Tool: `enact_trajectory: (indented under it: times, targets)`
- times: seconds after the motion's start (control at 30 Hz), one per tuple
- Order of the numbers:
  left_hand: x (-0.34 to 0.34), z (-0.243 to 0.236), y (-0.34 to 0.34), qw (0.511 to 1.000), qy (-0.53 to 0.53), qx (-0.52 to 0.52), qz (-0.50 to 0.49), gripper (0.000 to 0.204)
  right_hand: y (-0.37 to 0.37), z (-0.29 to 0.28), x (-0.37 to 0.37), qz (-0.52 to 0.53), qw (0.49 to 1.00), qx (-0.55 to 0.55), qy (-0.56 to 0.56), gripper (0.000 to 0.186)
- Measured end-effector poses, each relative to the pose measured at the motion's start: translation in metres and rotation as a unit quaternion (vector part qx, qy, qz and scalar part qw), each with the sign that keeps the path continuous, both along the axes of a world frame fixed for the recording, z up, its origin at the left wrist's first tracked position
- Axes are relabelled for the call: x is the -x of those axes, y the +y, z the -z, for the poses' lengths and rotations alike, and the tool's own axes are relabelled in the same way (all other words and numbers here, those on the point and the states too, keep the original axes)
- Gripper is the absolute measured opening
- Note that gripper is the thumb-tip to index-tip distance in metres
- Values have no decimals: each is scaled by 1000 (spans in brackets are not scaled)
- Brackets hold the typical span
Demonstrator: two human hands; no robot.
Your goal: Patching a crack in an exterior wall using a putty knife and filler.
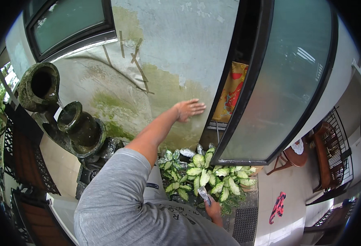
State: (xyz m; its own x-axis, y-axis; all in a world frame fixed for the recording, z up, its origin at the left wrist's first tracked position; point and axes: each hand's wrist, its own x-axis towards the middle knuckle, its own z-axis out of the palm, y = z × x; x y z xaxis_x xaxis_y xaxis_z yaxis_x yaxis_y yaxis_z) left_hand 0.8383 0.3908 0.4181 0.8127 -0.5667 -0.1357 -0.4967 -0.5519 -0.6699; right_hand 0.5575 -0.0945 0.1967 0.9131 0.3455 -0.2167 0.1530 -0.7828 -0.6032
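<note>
Left hand braced on wall, right hand gripping trowel

Left hand (pixel 190 109) spread flat on stained grey wall (pixel 168 49); right hand (pixel 213 210) clenches small metal trowel (pixel 204 193), blade pointing up into variegated green-white leafy plant (pixel 207 176).

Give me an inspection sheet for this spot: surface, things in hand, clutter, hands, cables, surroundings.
Surface: stained wall, green patches, tape strips.
Things in hand: small trowel-like metal tool over a potted plant with white-green leaves.
Clutter: red slippers on the floor, dark mat.
Hands: left hand flat on the wall; right hand gripping the tool.
Cables: nothing seen.
Surroundings: mossy stacked jars at left, open frosted-glass window, wooden chairs at right.
</note>
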Motion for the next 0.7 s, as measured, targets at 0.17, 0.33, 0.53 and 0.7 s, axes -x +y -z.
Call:
enact_trajectory:
  times: [0.17,0.33,0.53,0.7]
  targets:
    - [127,223,-75,884,298,294,-208,82,-32,26,40,37,998,-50,20,51]
    - [238,308,-123,777,471,338,-244,65,-62,58,84,57,993,21,97,49]
    - [224,296,-122,605,353,662,-266,51,-48,50,42,-13,998,38,44,39]
    - [206,290,-92,-15,286,839,-463,68,16,9,-33,42,984,-168,32,41]
